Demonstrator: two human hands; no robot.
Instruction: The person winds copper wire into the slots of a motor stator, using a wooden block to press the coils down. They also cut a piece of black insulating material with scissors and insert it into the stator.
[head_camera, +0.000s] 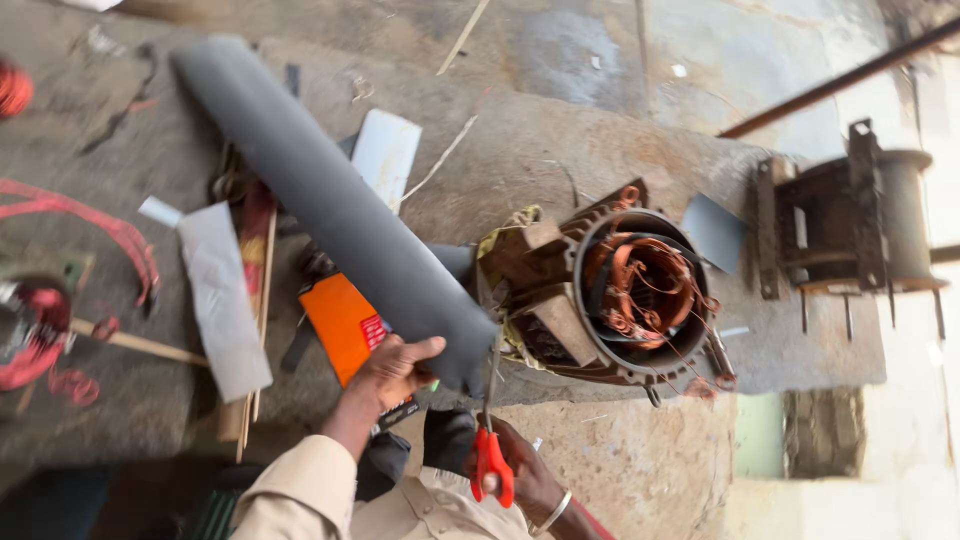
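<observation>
**Scissors at the end of a grey roll**

Nearest to the camera, the right hand (520, 475) is closed around the red handles of the scissors (490, 440). The fingers go through or around the loops, and the blades point up, away from the body, to the near end of the grey roll (330, 205). How far the blades are open I cannot tell; they are thin and partly blurred.

The left hand (395, 370) holds the roll from below at this same end. The fingers are curled under it and the thumb lies along its side, so the hand is closed on the roll. This grip probably keeps the end steady just beside the blades, while the rest of the roll reaches diagonally up and to the left over the bench (560, 130).

Under the roll lie an orange box (345, 320) and a white strip (222, 300). Right of the hands stands a motor stator (620, 290), its open side showing copper windings. Farther right is a dark metal part (850, 220).
</observation>
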